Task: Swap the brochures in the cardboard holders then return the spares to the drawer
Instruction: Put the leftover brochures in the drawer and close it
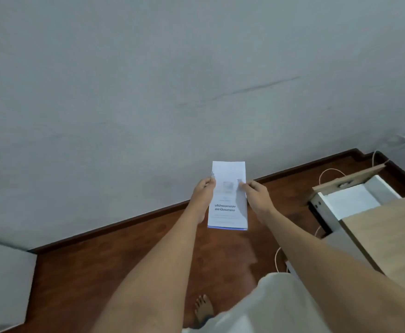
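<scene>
A thin stack of white brochures with dark printed text is held upright in front of me, over the brown floor. My left hand pinches its left edge with thumb on the front. Its right edge is pinched by my right hand near the top. At the right an open drawer sticks out from a light wooden desk, with white sheets lying inside it. No cardboard holders are in view.
A grey wall fills the upper view above a dark skirting board. White cables lie on the wooden floor near the drawer. My bare foot stands below. A grey panel sits at the bottom left.
</scene>
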Motion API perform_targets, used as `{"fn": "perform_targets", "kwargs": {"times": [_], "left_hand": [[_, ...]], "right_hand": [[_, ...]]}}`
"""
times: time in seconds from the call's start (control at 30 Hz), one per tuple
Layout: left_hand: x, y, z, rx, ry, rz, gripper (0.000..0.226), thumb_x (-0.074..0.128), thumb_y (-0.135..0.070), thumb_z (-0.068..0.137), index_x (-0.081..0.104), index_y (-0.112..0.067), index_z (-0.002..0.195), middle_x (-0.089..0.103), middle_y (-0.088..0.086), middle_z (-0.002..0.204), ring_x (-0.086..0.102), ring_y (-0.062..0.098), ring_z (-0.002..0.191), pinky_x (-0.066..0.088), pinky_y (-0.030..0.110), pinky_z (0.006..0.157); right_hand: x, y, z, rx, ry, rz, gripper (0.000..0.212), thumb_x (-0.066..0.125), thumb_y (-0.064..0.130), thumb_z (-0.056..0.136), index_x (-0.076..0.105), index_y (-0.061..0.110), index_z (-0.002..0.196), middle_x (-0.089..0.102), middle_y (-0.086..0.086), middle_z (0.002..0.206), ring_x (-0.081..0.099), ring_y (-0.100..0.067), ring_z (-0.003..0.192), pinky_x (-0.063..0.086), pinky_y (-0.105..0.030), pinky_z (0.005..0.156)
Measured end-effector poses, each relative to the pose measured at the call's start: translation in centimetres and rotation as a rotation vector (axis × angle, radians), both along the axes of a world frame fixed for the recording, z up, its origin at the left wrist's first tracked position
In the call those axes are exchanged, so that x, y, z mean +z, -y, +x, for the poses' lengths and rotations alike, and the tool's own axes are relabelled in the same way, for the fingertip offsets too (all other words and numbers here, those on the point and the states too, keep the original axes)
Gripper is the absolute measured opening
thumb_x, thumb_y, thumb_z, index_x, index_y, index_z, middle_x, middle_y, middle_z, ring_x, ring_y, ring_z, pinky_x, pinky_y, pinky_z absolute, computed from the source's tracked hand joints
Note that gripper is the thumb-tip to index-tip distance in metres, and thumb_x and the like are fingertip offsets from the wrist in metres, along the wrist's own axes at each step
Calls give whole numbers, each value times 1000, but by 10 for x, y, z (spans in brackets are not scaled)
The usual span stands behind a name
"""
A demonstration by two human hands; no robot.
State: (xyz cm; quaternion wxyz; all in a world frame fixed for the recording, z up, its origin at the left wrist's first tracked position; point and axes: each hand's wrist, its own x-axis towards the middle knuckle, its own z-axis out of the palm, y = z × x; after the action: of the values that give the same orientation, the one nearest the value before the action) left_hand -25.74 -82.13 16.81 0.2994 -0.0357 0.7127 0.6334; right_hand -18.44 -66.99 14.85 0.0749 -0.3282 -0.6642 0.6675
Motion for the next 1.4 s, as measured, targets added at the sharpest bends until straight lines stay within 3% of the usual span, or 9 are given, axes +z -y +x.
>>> {"fn": "perform_targets", "kwargs": {"times": [0.1,0.23,0.4,0.57,0.67,0.77,0.9,1.03,1.4], "left_hand": [[-1,-8,-26,-46,34,31,26,51,-29,108,63,-16,127,74,9,119,71,22,94,57,30,74],[1,-31,-59,-127,33,39,27,50,-26,108,63,-18,130,74,10,123,73,29,104,61,40,83],[2,-72,-93,-238,23,21,31,45,-19,108,62,-21,134,74,6,124,72,18,96,58,27,69],[7,-134,-137,-363,36,21,36,40,-24,109,72,-42,107,79,-13,110,76,11,98,62,29,76],[12,-178,-166,-420,50,1,46,39,-22,110,71,-51,94,76,-31,89,75,-5,78,56,15,58],[19,-223,-185,-488,20,12,38,38,-20,112,67,-40,100,78,-23,85,74,-5,69,53,13,52],[28,-285,-198,-560,31,44,32,37,-14,112,62,-33,116,72,-3,117,70,8,82,52,13,51],[31,-340,-207,-664,34,19,35,38,-15,111,63,-40,111,72,-7,112,70,2,76,52,13,52],[19,-514,-229,-985,38,-49,46,40,-13,107,59,-43,137,76,-8,118,77,3,80,56,18,54]], "right_hand": [[-6,0,-15,-58,24,-16,31,58,16,98,60,-14,91,55,-11,78,45,-20,70,35,-30,60],[-7,-16,-39,-135,40,-22,29,59,18,98,64,-11,94,60,-7,78,49,-17,66,38,-25,56],[-6,-54,-69,-221,42,-35,31,59,22,98,65,-8,95,64,-6,82,54,-17,71,42,-28,60],[-4,-111,-113,-309,-5,-92,22,60,26,96,67,9,84,71,5,71,65,-7,58,49,-20,52],[-3,-154,-138,-360,-15,-103,26,61,27,96,69,3,94,74,-4,85,67,-16,71,54,-32,67],[0,-193,-150,-414,-16,-95,24,60,26,97,67,4,88,70,-5,83,62,-17,71,50,-30,65],[4,-247,-157,-501,-33,-96,21,60,23,98,68,8,85,70,-1,80,62,-14,68,50,-25,63],[2,-291,-154,-603,-25,-106,29,58,23,99,66,-5,100,69,-11,92,61,-21,79,48,-34,73],[-16,-410,-145,-901,-13,-92,22,57,21,99,66,10,81,67,-5,84,58,-19,78,44,-30,69]]}}
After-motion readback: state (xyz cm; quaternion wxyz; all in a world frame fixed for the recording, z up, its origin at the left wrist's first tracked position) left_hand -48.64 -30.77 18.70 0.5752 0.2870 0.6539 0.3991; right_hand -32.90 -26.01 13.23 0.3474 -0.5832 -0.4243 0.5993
